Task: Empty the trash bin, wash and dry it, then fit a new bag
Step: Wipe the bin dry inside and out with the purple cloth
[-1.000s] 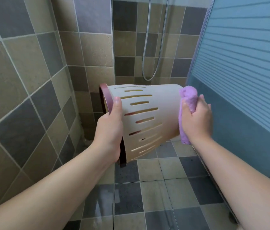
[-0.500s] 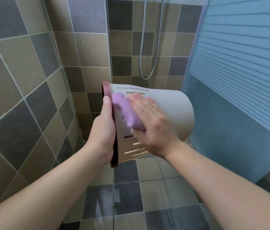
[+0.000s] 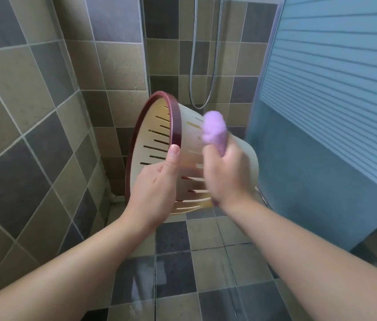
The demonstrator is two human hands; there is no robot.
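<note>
A cream trash bin [image 3: 244, 156] with slotted sides and a dark red rim [image 3: 175, 122] is held sideways in the air, its mouth turned to the left and partly toward me. My left hand [image 3: 157, 188] grips the bin at its rim, thumb lying along the outside. My right hand [image 3: 226, 174] clutches a purple cloth [image 3: 214, 132] against the bin's outer side wall. The hand and cloth are motion-blurred. The bin's inside shows no bag.
Tiled walls stand close on the left and behind the bin. A shower hose [image 3: 202, 66] hangs on the back wall. A frosted blue shower door [image 3: 335, 100] runs along the right. The wet tiled floor [image 3: 206, 274] lies below.
The bin's mouth has turned more toward me, showing its inside. My right hand with the cloth swept from the bin's base to near the rim, then back toward the middle of the side.
</note>
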